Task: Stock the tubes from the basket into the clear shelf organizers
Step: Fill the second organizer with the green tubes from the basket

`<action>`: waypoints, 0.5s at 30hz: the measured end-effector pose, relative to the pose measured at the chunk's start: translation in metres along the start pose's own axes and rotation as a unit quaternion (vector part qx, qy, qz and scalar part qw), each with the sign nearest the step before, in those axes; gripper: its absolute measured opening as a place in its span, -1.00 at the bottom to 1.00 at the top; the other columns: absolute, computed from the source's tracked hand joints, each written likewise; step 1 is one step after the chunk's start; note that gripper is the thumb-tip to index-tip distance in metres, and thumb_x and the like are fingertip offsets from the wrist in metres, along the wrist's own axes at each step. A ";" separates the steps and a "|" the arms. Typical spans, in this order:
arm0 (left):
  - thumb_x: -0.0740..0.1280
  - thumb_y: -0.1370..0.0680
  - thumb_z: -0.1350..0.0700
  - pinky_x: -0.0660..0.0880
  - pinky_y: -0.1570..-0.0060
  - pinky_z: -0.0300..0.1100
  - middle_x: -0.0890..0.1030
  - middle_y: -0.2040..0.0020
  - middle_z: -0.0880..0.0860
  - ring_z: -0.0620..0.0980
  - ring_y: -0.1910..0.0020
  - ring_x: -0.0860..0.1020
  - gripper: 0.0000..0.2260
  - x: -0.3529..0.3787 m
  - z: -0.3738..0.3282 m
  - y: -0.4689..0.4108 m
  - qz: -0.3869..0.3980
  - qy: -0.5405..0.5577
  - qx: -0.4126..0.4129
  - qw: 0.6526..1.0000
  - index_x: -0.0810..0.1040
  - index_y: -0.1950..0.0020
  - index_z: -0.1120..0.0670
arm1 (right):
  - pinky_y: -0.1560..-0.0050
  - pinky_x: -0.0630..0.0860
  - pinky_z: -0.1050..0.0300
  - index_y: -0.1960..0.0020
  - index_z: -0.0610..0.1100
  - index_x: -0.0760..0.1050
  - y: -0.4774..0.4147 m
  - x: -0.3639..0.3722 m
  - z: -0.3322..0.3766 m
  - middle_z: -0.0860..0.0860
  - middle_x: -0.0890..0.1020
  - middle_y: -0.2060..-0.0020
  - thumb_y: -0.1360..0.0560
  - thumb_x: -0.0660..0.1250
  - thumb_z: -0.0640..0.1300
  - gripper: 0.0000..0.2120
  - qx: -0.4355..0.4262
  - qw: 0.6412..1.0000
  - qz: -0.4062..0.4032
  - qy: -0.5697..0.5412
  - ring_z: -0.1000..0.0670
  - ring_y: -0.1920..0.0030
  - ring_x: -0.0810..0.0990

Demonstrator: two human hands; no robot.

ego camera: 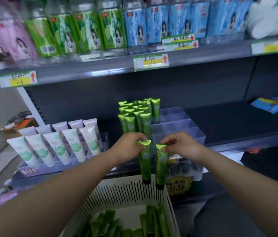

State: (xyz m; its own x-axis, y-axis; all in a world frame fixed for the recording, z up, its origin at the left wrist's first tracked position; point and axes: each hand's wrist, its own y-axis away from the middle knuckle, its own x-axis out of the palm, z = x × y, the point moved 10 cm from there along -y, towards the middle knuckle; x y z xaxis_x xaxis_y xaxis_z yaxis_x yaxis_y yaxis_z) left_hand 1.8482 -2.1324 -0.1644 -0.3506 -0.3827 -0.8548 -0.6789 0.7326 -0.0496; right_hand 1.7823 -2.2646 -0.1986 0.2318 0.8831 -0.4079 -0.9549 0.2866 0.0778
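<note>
My left hand point(131, 144) pinches the flat crimped end of a green tube point(145, 161) that hangs cap down. My right hand point(179, 144) pinches the top of a second green tube point(161, 166) the same way, right beside the first. Both tubes hang above the far rim of the white slotted basket point(128, 190), which holds several more green tubes point(152, 221). Just behind my hands stands the clear shelf organizer point(177, 127). Its left compartments are filled with several upright green tubes point(136, 115); its right compartments hold nothing.
A second clear organizer point(76, 161) to the left holds several white and green tubes point(58, 146). The upper shelf point(100, 71) carries boxed products and price tags. A yellow 9.9 price sign point(178, 185) sits below the shelf edge. Blue packets point(275, 105) lie far right.
</note>
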 end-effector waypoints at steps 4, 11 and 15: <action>0.30 -0.56 0.15 0.42 0.14 -0.25 0.59 -0.03 -0.02 -0.03 0.07 0.55 -0.84 -0.011 -0.026 -0.020 -0.009 -0.013 0.015 1.000 0.55 -0.13 0.04 | 0.11 0.54 0.24 0.04 -0.24 0.62 -0.006 -0.024 0.010 -0.13 0.65 0.15 -0.39 0.45 -0.32 -0.85 -0.018 1.000 -0.015 0.004 0.01 0.15 0.58; 0.27 -0.57 0.17 0.39 0.17 -0.24 0.60 -0.08 0.05 -0.03 0.06 0.52 -0.84 -0.034 -0.063 -0.057 -0.062 -0.023 0.040 0.997 0.53 -0.14 0.06 | -0.05 0.51 0.07 0.06 -0.27 0.61 -0.020 -0.063 0.037 -0.09 0.62 0.22 -0.40 0.41 -0.39 -0.87 -0.065 0.997 -0.041 -0.019 0.02 0.16 0.55; 0.26 -0.57 0.17 0.33 0.20 -0.24 0.59 -0.12 0.06 -0.01 0.04 0.51 -0.82 -0.045 -0.077 -0.078 -0.092 -0.032 0.058 0.994 0.52 -0.17 0.06 | -0.03 0.51 0.07 0.08 -0.26 0.61 -0.031 -0.081 0.052 -0.11 0.63 0.20 -0.41 0.39 -0.40 -0.88 -0.092 0.994 -0.052 -0.028 0.00 0.15 0.55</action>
State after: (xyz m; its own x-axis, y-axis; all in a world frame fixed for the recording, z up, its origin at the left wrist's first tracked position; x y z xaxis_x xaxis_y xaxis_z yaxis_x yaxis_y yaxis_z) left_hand 1.8673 -2.2157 -0.0823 -0.1840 -0.4822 -0.8565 -0.6479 0.7148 -0.2632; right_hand 1.8032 -2.3260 -0.1202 0.3371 0.8730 -0.3524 -0.9415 0.3101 -0.1322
